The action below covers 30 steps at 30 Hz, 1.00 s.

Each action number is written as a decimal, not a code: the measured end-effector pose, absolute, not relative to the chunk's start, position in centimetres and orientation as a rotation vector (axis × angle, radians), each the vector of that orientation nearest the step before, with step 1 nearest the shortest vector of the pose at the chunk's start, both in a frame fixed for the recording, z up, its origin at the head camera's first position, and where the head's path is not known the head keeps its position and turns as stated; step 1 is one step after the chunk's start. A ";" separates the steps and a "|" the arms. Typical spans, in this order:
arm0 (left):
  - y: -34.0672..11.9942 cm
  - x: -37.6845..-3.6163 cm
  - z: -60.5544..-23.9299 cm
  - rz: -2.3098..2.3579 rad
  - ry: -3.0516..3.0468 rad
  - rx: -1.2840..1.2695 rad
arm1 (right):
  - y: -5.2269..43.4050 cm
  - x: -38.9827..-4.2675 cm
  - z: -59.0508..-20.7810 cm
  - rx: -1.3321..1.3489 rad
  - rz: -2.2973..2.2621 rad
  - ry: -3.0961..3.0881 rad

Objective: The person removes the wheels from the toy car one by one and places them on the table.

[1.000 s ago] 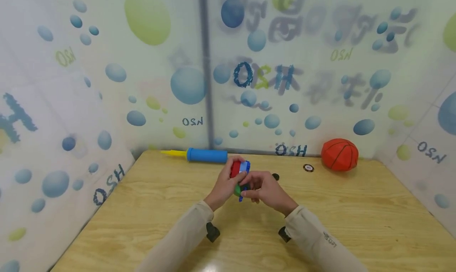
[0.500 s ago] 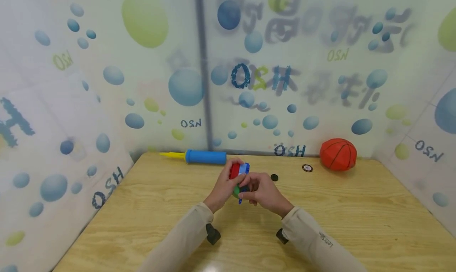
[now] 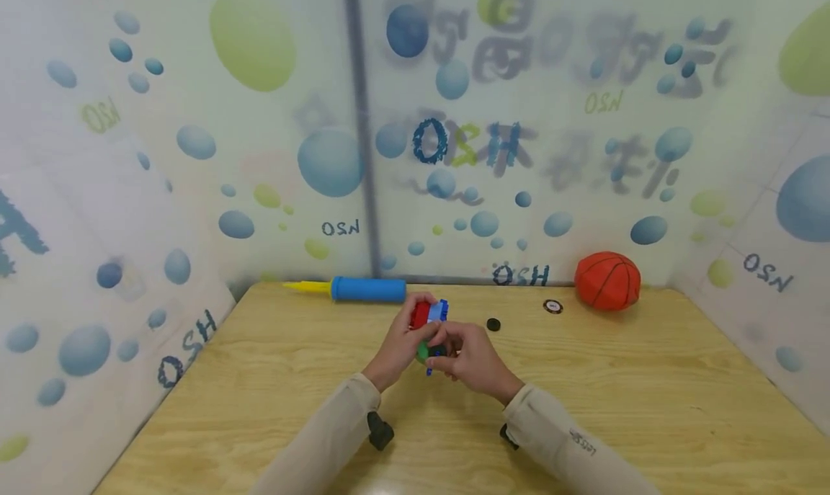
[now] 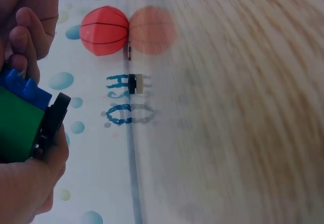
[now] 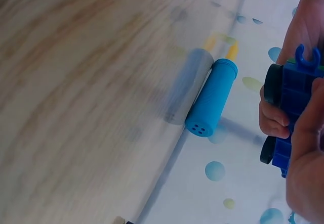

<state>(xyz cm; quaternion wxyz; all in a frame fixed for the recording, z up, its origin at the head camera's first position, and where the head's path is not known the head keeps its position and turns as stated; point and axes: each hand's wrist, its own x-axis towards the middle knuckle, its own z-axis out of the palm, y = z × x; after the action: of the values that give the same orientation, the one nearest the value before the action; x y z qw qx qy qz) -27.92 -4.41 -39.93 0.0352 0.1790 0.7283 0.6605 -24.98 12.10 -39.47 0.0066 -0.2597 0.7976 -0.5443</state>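
My left hand [image 3: 398, 344] grips a toy block vehicle [image 3: 423, 313] above the table, with red, light blue and green parts showing. In the left wrist view its green side [image 4: 17, 128] lies along my left thumb, beside a black wheel [image 4: 53, 118]. From the other side my right hand [image 3: 473, 358] pinches the vehicle's lower end between thumb and fingers. The right wrist view shows the blue chassis [image 5: 296, 90] with a blue hook [image 5: 307, 59] at one end and black wheels [image 5: 274, 84] along it. My fingers hide much of the vehicle.
On the wooden table [image 3: 616, 394], a small black disc [image 3: 493, 324] lies just beyond my right hand. A round chip [image 3: 553, 306] and a red ball [image 3: 607, 281] are farther right. A blue hand pump [image 3: 368, 290] with a yellow nozzle lies at the back wall.
The head view has turned slightly, so everything sits a little farther left. Both hands keep hold of the vehicle, with only small finger shifts of the right hand.
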 end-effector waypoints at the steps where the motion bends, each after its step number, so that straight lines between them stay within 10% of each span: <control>1: -4.4 -28.0 -39.8 2.025 2.245 0.558 | 12.1 -25.0 -39.5 -0.824 -1.707 2.498; 30: -6.9 -29.7 -36.7 2.058 2.186 0.444 | 21.7 -28.8 -36.3 -0.812 -1.265 2.705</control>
<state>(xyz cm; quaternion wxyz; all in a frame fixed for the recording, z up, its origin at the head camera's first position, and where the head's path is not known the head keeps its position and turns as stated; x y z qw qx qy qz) -29.72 -6.90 -36.71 0.0533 0.1460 0.7191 0.6773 -28.76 21.74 -36.27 0.0235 -0.2624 0.8738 -0.4087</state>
